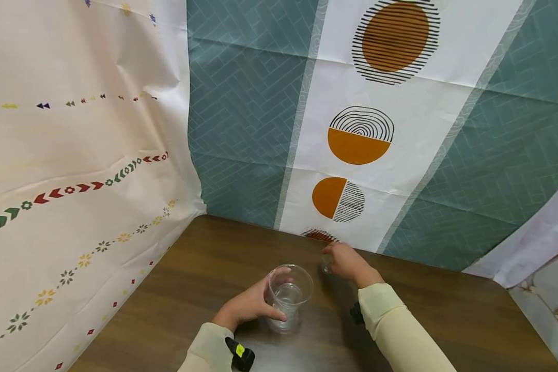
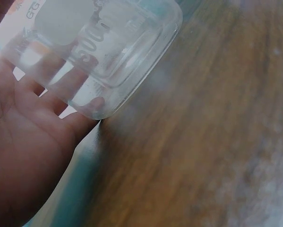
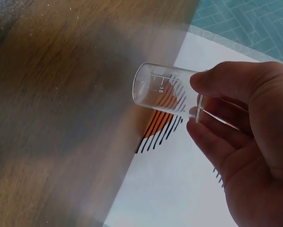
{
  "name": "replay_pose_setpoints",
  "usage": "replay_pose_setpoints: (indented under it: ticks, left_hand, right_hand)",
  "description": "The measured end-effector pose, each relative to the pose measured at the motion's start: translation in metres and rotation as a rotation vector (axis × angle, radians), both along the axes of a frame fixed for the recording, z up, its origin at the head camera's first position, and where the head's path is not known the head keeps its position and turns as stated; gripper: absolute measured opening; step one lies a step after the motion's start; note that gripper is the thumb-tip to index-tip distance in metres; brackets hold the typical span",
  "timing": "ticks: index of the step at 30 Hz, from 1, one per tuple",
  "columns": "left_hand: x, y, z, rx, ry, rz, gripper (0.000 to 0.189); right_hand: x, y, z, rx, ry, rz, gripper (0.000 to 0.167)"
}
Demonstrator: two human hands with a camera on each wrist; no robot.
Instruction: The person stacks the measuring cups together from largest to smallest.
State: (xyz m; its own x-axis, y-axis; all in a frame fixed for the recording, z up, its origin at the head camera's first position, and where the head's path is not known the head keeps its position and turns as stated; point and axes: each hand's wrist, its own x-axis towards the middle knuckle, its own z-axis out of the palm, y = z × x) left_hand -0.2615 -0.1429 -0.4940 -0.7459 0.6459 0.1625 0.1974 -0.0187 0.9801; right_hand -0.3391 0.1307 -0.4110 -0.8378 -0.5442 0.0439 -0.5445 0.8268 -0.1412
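In the head view my left hand [image 1: 256, 303] grips a large clear plastic cup [image 1: 289, 310] from its left side, thumb in front and fingers behind. The left wrist view shows raised lettering with a 500 mark on the cup [image 2: 98, 52], whose base is close to the table; whether it touches is unclear. Farther back and to the right, my right hand [image 1: 349, 262] pinches a small clear glass beaker [image 3: 165, 90] by its rim between thumb and fingers. A printed 15 and scale lines show on the beaker's side. Both vessels look empty.
The dark brown wooden table [image 1: 223, 248] runs back to a hanging teal and white cloth [image 1: 246, 129] with orange and striped circles. A cream patterned cloth [image 1: 74, 206] borders the left side, and a pale cloth [image 1: 539, 248] hangs at the right.
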Motion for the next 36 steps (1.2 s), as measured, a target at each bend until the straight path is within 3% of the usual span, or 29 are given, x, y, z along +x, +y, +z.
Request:
replay_pose_setpoints:
  ticks: [28,36]
  left_hand:
    - [0.000,0.000,-0.001,-0.022,0.028,0.012,0.095]
    - [0.000,0.000,0.001,-0.027,0.037,0.016,0.096]
  right_hand:
    - [0.023,-0.011,0.031,0.010,0.041,0.053,0.032]
    - [0.033,-0.016,0.041,0.002,0.091,0.093,0.031]
